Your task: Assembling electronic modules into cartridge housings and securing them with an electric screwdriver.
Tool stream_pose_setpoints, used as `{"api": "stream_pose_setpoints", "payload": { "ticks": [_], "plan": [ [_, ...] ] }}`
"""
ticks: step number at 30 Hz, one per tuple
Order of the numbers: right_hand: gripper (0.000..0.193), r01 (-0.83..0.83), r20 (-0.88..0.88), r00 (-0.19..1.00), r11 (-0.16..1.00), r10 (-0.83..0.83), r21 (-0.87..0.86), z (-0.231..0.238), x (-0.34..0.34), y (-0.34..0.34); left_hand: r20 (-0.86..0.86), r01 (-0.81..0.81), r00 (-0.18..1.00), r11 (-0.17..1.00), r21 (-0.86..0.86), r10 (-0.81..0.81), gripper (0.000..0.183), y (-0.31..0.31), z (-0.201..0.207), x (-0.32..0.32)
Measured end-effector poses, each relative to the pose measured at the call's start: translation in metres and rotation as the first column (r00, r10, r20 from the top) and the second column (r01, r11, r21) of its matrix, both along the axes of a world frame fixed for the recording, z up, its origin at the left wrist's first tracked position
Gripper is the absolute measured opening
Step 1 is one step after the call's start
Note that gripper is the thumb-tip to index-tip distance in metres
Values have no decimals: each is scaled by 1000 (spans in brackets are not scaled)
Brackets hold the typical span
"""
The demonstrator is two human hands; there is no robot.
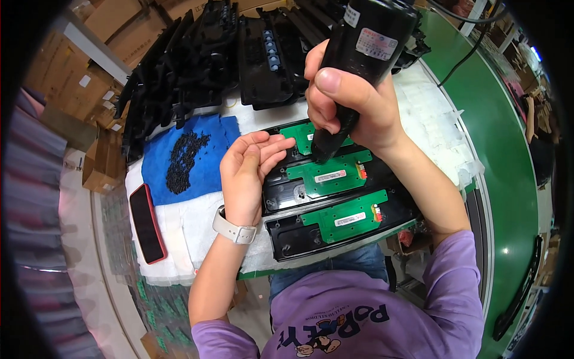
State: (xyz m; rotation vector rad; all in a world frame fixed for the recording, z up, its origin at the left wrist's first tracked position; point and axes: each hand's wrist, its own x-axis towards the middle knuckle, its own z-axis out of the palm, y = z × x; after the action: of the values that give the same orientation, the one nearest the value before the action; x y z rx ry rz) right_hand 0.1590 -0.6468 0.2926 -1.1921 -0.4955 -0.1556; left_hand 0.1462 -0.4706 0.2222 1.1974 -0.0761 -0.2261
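Note:
My right hand [359, 105] is wrapped round a black electric screwdriver [362, 60], held upright with its tip end down over the farthest of three black plastic panels. My left hand [248, 167] is palm up beside that panel, fingers loosely stretched toward its green circuit board [291, 133]; I see nothing in it. The middle panel [278, 194] and the near panel [287, 242] lie side by side in front of me, each with a green circuit board [314, 185] bearing a white label and a small red-and-yellow part. The screwdriver's tip is hidden or blends into the dark panel.
On a blue cloth [215, 149] to the left lies a pile of small black screws [185, 161]. A phone in a red case [148, 224] rests near the table's left edge. Black plastic housings [263, 66] stand along the back. Cardboard boxes [89, 78] are beyond.

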Motion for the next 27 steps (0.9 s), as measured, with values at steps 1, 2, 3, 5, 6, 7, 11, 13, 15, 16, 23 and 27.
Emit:
{"api": "stream_pose_setpoints", "payload": {
  "ticks": [1,2,3,5,6,7,11,13,15,16,23,27],
  "plan": [
    [20,-3,-2,1000,1000,3,-1,-1,1,1,-2,-3,1000,1000,-1,3,20,1,0,0],
    [20,-3,-3,1000,1000,3,-11,-2,2,1,26,-18,999,1000,12,18,21,1,0,0],
    [20,-5,-3,1000,1000,5,-21,-2,3,2,54,-35,998,999,25,34,21,1,0,0],
    [19,-41,-4,999,998,41,-38,-3,5,3,46,-31,998,999,40,30,22,2,-1,1],
    [19,-71,-4,997,996,71,-56,-3,6,4,39,-22,999,998,54,20,24,2,-1,1],
    [19,-83,-9,997,994,82,-65,-2,6,6,37,-24,999,998,55,22,24,2,-1,1],
    [19,-153,-7,988,984,153,-86,-2,9,7,-44,71,997,996,57,-69,26,6,-1,3],
    [19,-148,-3,989,985,148,-90,-1,9,8,-36,98,995,995,34,-97,25,5,3,1],
    [19,-139,3,990,986,140,-95,-1,6,8,-57,119,991,992,29,-118,23,4,2,0],
    [18,-120,41,991,985,126,-127,-1,3,10,-79,140,987,990,20,-138,21,3,1,0],
    [29,-146,44,988,986,150,-84,1,-5,-7,-101,177,978,983,-50,-181,11,6,5,1],
    [39,-311,215,939,927,267,208,13,-10,-21,-61,222,973,974,-53,-225,9,13,10,-1]
  ]
}}
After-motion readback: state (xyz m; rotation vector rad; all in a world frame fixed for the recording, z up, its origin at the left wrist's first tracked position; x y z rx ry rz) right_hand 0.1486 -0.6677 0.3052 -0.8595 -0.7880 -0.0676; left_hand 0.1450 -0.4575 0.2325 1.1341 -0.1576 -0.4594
